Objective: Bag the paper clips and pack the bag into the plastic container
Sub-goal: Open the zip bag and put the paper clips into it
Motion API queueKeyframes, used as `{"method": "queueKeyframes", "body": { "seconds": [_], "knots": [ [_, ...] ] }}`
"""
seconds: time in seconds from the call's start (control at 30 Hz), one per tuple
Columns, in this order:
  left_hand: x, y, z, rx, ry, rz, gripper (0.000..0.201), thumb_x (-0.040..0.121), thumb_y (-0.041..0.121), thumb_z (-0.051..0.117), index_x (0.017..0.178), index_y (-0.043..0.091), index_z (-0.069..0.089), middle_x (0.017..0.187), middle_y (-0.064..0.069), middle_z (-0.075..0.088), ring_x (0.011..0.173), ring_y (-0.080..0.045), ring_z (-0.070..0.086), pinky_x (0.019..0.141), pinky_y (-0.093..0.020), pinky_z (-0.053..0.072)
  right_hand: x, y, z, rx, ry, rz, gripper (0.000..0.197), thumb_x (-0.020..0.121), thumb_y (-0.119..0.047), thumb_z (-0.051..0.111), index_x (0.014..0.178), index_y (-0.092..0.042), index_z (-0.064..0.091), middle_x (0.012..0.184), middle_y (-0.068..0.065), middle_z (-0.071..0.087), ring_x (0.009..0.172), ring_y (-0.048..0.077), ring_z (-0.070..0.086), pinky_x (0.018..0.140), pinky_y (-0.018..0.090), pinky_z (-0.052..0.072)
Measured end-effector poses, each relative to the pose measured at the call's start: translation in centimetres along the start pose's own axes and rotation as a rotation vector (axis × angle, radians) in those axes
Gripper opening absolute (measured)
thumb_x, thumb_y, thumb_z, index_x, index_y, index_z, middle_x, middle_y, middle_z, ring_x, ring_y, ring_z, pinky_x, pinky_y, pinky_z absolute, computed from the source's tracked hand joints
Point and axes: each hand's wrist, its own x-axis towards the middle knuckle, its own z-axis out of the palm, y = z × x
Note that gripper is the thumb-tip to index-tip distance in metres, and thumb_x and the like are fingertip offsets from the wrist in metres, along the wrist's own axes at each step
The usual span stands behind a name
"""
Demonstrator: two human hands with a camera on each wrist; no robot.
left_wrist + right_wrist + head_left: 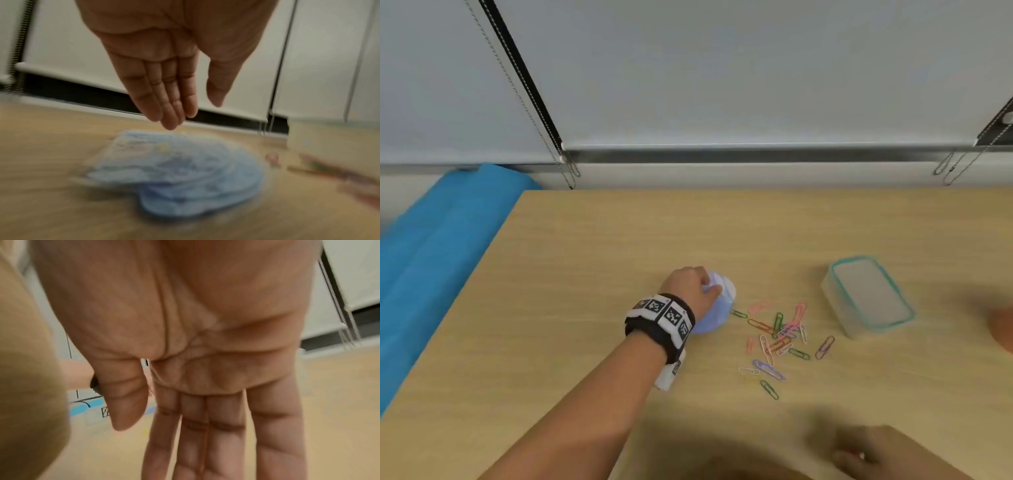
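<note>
A crumpled pale blue plastic bag [719, 308] lies on the wooden table [585, 274]. My left hand [702, 284] is over its far-left end. In the blurred left wrist view that hand [193, 113] has straight fingers just above the bag [185, 175] and holds nothing. Several coloured paper clips [777, 335] lie scattered right of the bag. A clear plastic container [869, 294] with a teal-rimmed lid stands further right, also seen as a blur [329, 138]. My right hand [873, 448] hovers at the near edge, fingers straight and empty [164, 443].
A blue sheet [431, 274] runs along the table's left side. Window blinds with hanging bead chains [565, 164] stand behind the far edge. A brown rounded object [1001, 329] pokes in at the right border.
</note>
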Motion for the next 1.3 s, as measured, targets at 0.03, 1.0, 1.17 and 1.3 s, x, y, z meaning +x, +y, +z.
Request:
{"method": "queueKeyframes", "body": {
  "seconds": [0.03, 1.0, 1.17, 1.3],
  "knots": [
    [0.5, 0.5, 0.3, 0.062, -0.082, -0.007, 0.036, 0.083, 0.038, 0.060, 0.104, 0.009, 0.061, 0.106, -0.008, 0.066, 0.099, -0.025, 0.060, 0.079, -0.024, 0.043, 1.5, -1.5, -0.9, 0.016, 0.022, -0.027, 0.011, 0.081, -0.046, 0.049, 0.076, -0.038, 0.054, 0.089, -0.015, 0.064, 0.089, 0.003, 0.058, 0.082, 0.021, 0.045],
    [-3.2, 2.0, -0.2, -0.497, 0.175, 0.022, 0.011, 0.080, 0.019, 0.065, 0.073, 0.012, 0.067, 0.059, 0.005, 0.062, 0.052, -0.004, 0.057, 0.053, -0.014, 0.044, 13.8, -13.2, -10.6, 1.010, 0.273, -0.092, 0.021, 0.085, -0.021, 0.065, 0.074, -0.004, 0.060, 0.072, 0.013, 0.069, 0.056, 0.022, 0.067, 0.055, 0.031, 0.056],
    [-3.5, 2.6, -0.9, -0.491, 0.089, 0.072, 0.011, 0.079, 0.014, 0.062, 0.068, 0.012, 0.061, 0.065, -0.003, 0.066, 0.062, -0.017, 0.061, 0.062, -0.031, 0.050, 12.4, -13.3, -11.0, 0.937, 0.237, -0.121, 0.035, 0.081, -0.036, 0.067, 0.084, -0.002, 0.069, 0.075, 0.011, 0.072, 0.065, 0.023, 0.070, 0.059, 0.030, 0.057],
    [-3.3, 2.8, -1.5, -0.571, 0.103, 0.053, 0.016, 0.081, 0.018, 0.064, 0.066, 0.012, 0.061, 0.065, -0.006, 0.067, 0.061, -0.022, 0.064, 0.065, -0.037, 0.056, 12.6, -13.2, -11.2, 0.961, 0.354, -0.128, 0.028, 0.090, -0.017, 0.057, 0.078, 0.008, 0.062, 0.066, 0.019, 0.064, 0.053, 0.021, 0.067, 0.059, 0.036, 0.058]
  ]
}}
